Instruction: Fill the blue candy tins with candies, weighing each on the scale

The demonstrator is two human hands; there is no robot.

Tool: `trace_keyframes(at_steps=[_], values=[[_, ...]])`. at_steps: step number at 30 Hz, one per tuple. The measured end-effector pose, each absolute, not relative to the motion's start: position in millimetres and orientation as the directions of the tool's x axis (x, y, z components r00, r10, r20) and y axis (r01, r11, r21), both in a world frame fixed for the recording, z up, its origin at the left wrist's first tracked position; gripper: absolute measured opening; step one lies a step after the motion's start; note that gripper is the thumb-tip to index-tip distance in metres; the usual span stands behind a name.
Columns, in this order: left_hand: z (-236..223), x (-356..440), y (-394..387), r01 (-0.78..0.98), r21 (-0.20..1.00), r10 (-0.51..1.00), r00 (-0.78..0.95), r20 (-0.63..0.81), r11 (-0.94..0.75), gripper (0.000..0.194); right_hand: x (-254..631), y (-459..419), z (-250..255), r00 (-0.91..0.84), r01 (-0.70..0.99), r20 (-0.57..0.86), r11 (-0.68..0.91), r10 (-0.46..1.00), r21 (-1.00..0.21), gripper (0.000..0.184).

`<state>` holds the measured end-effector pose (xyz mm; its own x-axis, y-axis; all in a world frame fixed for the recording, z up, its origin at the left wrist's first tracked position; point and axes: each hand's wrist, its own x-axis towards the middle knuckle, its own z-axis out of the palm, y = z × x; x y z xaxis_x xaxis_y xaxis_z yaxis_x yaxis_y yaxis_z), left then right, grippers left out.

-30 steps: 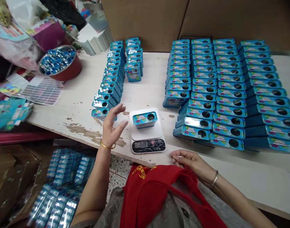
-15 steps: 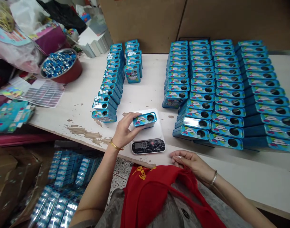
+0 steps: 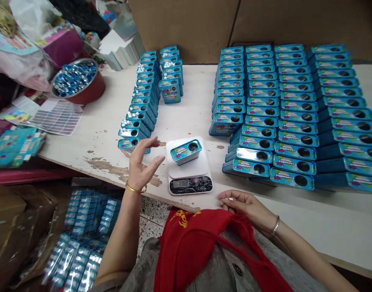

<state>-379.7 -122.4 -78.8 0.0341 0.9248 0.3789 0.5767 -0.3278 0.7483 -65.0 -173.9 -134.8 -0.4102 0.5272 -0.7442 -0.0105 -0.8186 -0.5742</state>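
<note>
A blue tin (image 3: 186, 151) with a round hole in its top lies slightly askew on the white platform of a small digital scale (image 3: 188, 174), whose display is lit. My left hand (image 3: 143, 162) hovers just left of the scale, fingers spread and empty, a gold bangle on the wrist. My right hand (image 3: 243, 205) rests on the table's near edge to the right of the scale. Its fingers are curled around small white pieces that barely show.
Two rows of similar tins (image 3: 140, 109), some topped with white pieces, stand to the left. A large block of tins (image 3: 295, 117) fills the right. A red bowl (image 3: 76, 81) of blue-white pieces, a sticker sheet (image 3: 56, 117) and floor boxes of tins (image 3: 82, 235) lie further left.
Half a second ago my left hand gripped the tin on the scale. It has let go and drawn back to the left. The tin sits turned and the display reading differs.
</note>
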Motion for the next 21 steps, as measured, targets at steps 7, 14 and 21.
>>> trace_keyframes(at_steps=[7,14,21], values=[[-84.3,-381.1,-128.5,0.59,0.751,0.931,0.004,0.365,-0.298,0.043,-62.2,-176.1,-146.5,-0.43,0.006,-0.72,-0.796,0.545,-0.606,0.041],[-87.5,-382.0,-128.2,0.591,0.748,0.93,0.007,0.368,-0.301,0.039,-65.5,-173.0,-135.9,-0.449,0.003,-0.715,-0.799,0.536,-0.601,0.036],[-83.0,-373.5,-127.5,0.614,0.711,0.921,0.074,0.382,-0.344,0.041,-66.4,-175.0,-136.9,-0.452,0.019,-0.72,-0.801,0.527,-0.598,0.035]])
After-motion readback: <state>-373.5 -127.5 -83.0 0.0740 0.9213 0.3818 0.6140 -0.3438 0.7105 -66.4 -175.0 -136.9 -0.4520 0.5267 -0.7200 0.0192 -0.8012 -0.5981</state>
